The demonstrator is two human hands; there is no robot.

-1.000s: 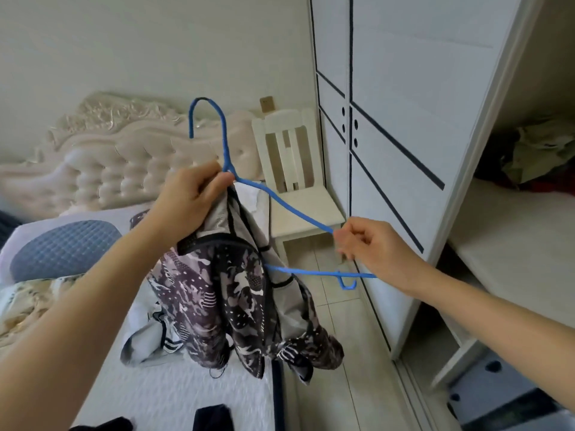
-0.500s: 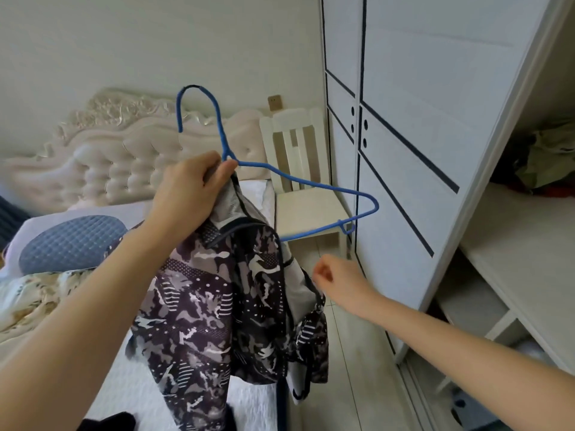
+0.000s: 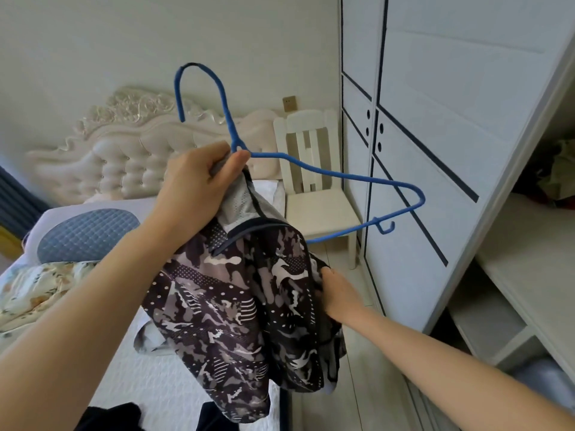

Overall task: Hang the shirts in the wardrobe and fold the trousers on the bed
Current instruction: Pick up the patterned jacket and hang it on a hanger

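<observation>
Head: left hand [image 3: 196,185] grips hanger [image 3: 342,175] plus shirt [image 3: 224,306]; right hand [image 3: 340,295] holds shirt; wardrobe [image 3: 435,135] holds clothes [image 3: 560,178].

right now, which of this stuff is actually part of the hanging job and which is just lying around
In the job:
blue hanger, gripped at its neck by the left hand
camouflage shirt, partly on it, right hand pinching its edge
wardrobe
bed

Lying about:
white chair
blue pillow
floral quilt
dark garments, kind unclear
</observation>
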